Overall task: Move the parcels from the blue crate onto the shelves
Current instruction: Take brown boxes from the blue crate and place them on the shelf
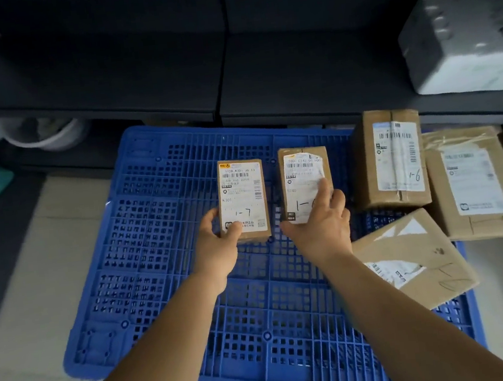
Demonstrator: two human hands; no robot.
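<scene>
Blue plastic crate (168, 293) lies flat on the tiled floor (22, 310) before dark shelves (137, 78). Near its centre, the left hand (215, 241) grips a small cardboard parcel marked 1-7 (243, 200), thumb on its label. Just beside it at 3 o'clock, the right hand (319, 223) holds a second small parcel (304, 181), fingers curled over its torn label. Three larger cardboard boxes sit between 2 and 4 o'clock: one upright (392, 158), one flat (478, 183), one tilted (418, 259). A grey-wrapped parcel (465, 43) rests on the shelf at 1 o'clock.
</scene>
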